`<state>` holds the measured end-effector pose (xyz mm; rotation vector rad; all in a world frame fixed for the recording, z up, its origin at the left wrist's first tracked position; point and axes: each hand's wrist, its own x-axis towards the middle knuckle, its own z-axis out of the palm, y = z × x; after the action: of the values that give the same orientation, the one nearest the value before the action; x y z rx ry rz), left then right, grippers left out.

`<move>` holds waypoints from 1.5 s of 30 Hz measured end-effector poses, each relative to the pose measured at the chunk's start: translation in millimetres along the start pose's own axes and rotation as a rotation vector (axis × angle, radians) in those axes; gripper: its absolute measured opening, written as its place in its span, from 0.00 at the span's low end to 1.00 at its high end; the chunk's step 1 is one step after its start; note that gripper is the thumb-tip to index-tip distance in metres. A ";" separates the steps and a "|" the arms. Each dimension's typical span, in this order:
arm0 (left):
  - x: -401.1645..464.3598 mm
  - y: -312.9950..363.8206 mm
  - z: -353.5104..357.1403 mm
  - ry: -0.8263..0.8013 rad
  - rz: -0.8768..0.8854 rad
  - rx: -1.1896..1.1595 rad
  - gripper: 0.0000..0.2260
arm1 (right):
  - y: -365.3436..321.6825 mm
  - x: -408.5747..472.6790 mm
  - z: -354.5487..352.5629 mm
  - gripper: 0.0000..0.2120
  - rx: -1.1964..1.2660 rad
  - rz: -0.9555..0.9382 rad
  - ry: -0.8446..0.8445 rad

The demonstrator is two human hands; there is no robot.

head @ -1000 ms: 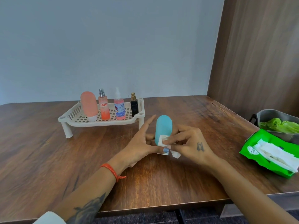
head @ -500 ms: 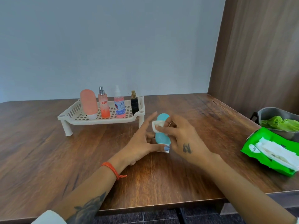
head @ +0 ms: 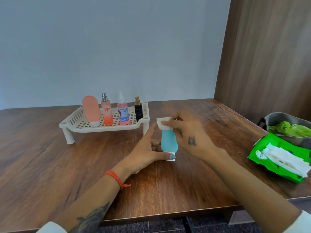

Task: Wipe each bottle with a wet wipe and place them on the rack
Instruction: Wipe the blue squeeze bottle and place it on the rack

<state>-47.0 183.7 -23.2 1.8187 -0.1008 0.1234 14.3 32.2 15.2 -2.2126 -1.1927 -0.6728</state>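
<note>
A blue squeeze bottle [head: 168, 141] stands cap-down on the wooden table [head: 50, 157], just right of the rack. My left hand [head: 146, 152] holds its white cap end between thumb and fingers, index finger stretched up along the bottle. My right hand [head: 188, 137] pinches a white wet wipe [head: 163, 123] against the bottle's top. The cream plastic rack [head: 79, 122] carries several bottles: a peach tube [head: 90, 110], an orange spray bottle [head: 106, 111], a pink spray bottle [head: 122, 113] and a small black bottle [head: 138, 110].
A green pack of wet wipes [head: 279, 157] lies open at the right table edge. Behind it sits a grey bin [head: 276, 118] with crumpled green material inside. A wooden panel rises on the right, and a pale wall stands behind the table.
My right hand has slid the wipe from the bottle's lower part up to its top. My left hand keeps its hold near the cap.
</note>
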 end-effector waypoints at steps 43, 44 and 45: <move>-2.9 5.0 0.3 -0.022 0.010 0.008 0.49 | 28.8 -39.8 -3.1 0.16 0.361 0.041 -0.125; -2.2 3.4 -0.4 -0.025 0.007 0.010 0.48 | 32.4 -39.0 -4.6 0.17 0.329 0.061 -0.073; -1.5 2.3 -1.2 -0.028 0.004 0.013 0.48 | 35.1 -37.1 -4.9 0.17 0.267 0.071 0.016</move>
<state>-48.8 184.3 -21.0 1.8333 -0.1240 0.1020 25.5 -9.3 -12.8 -2.0123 -1.1198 -0.4711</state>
